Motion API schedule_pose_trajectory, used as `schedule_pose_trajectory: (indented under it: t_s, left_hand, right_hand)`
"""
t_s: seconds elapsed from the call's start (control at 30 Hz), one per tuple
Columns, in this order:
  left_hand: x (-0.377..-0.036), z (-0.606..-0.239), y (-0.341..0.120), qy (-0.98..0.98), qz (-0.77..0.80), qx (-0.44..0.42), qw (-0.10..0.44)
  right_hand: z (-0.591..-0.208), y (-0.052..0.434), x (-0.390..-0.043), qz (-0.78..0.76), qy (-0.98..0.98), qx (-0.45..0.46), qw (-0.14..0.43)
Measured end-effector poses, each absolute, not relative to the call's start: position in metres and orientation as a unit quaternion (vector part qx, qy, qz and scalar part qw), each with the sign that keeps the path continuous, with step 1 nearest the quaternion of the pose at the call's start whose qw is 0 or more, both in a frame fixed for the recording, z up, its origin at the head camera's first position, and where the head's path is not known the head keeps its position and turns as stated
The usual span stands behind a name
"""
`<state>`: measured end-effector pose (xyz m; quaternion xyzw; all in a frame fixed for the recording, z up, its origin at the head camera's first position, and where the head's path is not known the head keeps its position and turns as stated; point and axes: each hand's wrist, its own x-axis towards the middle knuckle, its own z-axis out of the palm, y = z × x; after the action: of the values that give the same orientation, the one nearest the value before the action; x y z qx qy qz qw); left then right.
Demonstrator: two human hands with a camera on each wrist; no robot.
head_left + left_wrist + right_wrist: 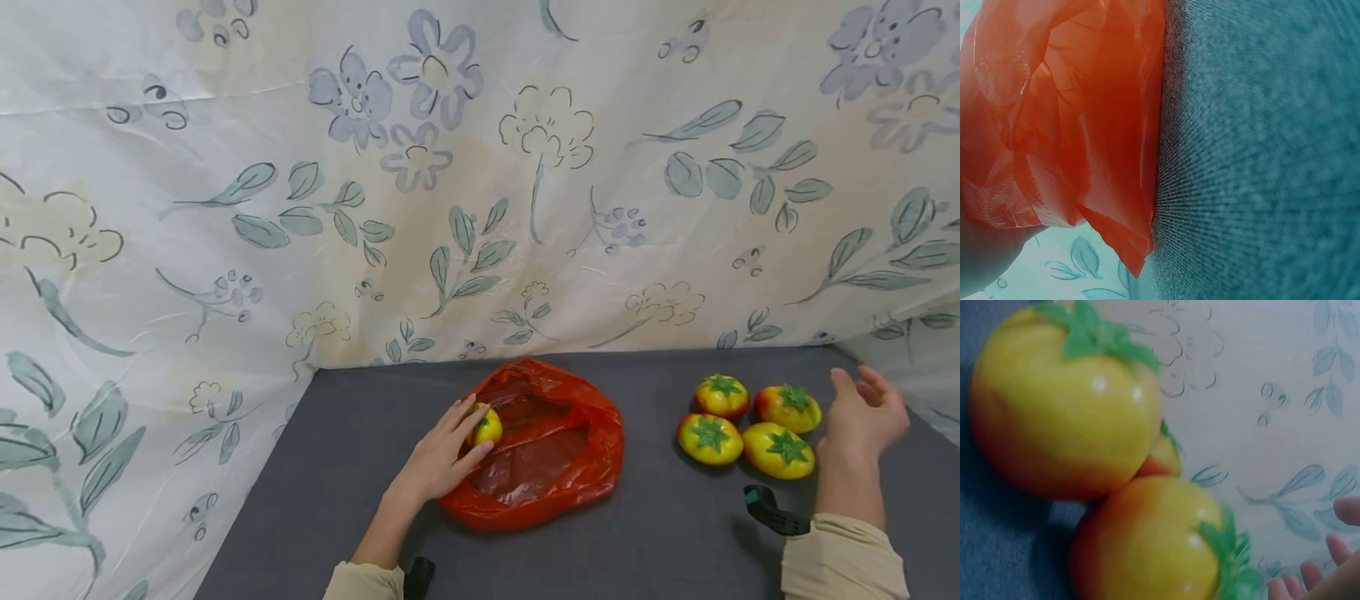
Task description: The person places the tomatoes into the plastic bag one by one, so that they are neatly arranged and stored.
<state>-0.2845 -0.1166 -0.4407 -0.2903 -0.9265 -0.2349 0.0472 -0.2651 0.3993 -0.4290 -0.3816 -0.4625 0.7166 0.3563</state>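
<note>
At the left rim of a red plastic bag [577, 417], my left hand [437, 458] holds a yellow tomato [487, 427] between thumb and fingers. The bag lies with its mouth spread wide. In the left wrist view the bag's side [1110, 112] covers most of the hand, and that tomato is hidden. Over on the right, my right hand [866, 412] is raised, holding nothing, its fingers loosely bent. Beside it several yellow-and-red tomatoes [780, 450] with green star-shaped tops sit close together; the right wrist view shows one large tomato [1066, 412] up close.
A dark grey cloth surface [645, 542] lies under everything. Behind and to the left hangs a pale curtain [465, 250] with flowers and leaves. A black wrist camera mount [776, 512] sticks out from the right wrist near the front tomatoes.
</note>
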Motion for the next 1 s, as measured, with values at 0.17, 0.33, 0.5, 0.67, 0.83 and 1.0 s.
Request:
schedule_pose_trajectory:
  t_s: [0.17, 0.33, 0.5, 0.67, 0.83, 1.0]
  left_hand:
    - [-0.285, -0.441, -0.117, -0.926, -0.235, -0.29, 0.051]
    - [-0.286, -0.442, -0.117, -0.926, -0.235, -0.292, 0.053]
    - [-0.286, -0.442, -0.116, -0.927, -0.233, -0.289, 0.048]
    - [-0.285, -0.442, -0.116, -0.927, -0.233, -0.29, 0.05]
    - [-0.286, -0.443, -0.116, -0.926, -0.233, -0.293, 0.052]
    - [-0.286, -0.443, -0.116, -0.926, -0.234, -0.292, 0.053]
  right_hand:
    - [-0.461, 0.432, -0.28, 0.711, -0.475, -0.409, 0.319]
    - [-0.484, 0.455, -0.289, 0.716, -0.48, -0.424, 0.277]
    - [-0.462, 0.432, -0.276, 0.707, -0.493, -0.454, 0.223]
    - [-0.461, 0.424, -0.274, 0.716, -0.499, -0.444, 0.203]
    - [-0.446, 0.405, -0.265, 0.723, -0.5, -0.437, 0.191]
    - [-0.453, 0.407, -0.268, 0.7, -0.527, -0.446, 0.184]
